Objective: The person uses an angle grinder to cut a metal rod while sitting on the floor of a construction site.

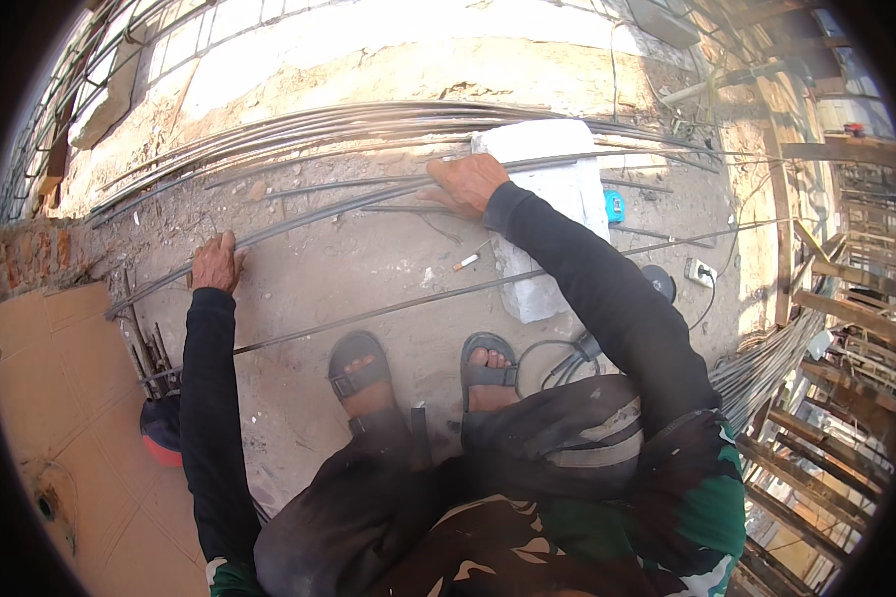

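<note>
A few long steel rods (338,207) run slantwise in front of me, from the lower left up to the right and over a white block (533,298). My left hand (218,265) is closed round them near their left end. Farther along, my right hand (465,183) grips the same rods just left of the block, its fingers partly hidden. Nearer my feet, a single steel rod (398,308) crosses the block and passes under my right forearm. A teal tape measure (615,207) lies against the block's right side.
More rods (368,124) lie along the wall. Short rods (149,343) are bunched at left near a black-and-red object (161,438). A cigarette (465,262) lies on the ground. Right of my arm are a dark round object (659,284), a corded socket (701,272) and timber (816,448).
</note>
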Available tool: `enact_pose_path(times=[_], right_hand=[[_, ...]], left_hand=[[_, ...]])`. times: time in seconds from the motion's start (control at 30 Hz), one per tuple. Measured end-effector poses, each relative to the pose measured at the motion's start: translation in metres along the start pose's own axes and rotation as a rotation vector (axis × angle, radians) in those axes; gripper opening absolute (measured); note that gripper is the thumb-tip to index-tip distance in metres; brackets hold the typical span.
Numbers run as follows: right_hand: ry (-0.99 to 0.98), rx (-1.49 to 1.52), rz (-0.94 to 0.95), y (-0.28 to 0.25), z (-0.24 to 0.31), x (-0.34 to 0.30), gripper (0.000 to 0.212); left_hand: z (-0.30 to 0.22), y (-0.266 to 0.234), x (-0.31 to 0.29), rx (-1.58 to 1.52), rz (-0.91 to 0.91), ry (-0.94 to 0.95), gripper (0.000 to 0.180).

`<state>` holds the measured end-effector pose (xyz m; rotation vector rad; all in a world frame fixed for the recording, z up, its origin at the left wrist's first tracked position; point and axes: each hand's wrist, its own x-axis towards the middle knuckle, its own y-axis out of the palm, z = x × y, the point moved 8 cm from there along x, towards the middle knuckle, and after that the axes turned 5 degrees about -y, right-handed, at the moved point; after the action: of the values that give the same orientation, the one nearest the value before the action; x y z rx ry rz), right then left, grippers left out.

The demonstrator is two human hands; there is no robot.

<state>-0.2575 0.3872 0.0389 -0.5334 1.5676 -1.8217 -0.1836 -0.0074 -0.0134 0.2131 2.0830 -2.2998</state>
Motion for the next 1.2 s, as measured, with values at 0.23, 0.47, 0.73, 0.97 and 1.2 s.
enact_pose_path(times=[0.23, 0.47, 0.73, 0.97, 1.2], right_hand=[[-0.005, 0.023, -0.048, -0.009, 0.008, -0.008, 0.048], [0.018, 0.015, -0.027, -0.012, 0.009, -0.005, 0.046], [0.020, 0.044, -0.045, -0.008, 0.000, -0.008, 0.043], [-0.276, -0.282, -0.029, -0.016, 0.029, -0.012, 0.041], [-0.029, -0.018, -0.192, -0.013, 0.005, -0.020, 0.031]], left_hand=[[-0.038, -0.026, -0.002, -0.088, -0.054, 0.110, 0.031], [-0.117, -0.038, 0.020, -0.195, -0.067, 0.332, 0.034], [-0.206, -0.057, 0.046, -0.213, -0.045, 0.406, 0.029], [-0.202, -0.052, 0.049, -0.187, 0.077, 0.361, 0.025], [-0.209, -0.057, 0.051, -0.227, 0.120, 0.380, 0.021]])
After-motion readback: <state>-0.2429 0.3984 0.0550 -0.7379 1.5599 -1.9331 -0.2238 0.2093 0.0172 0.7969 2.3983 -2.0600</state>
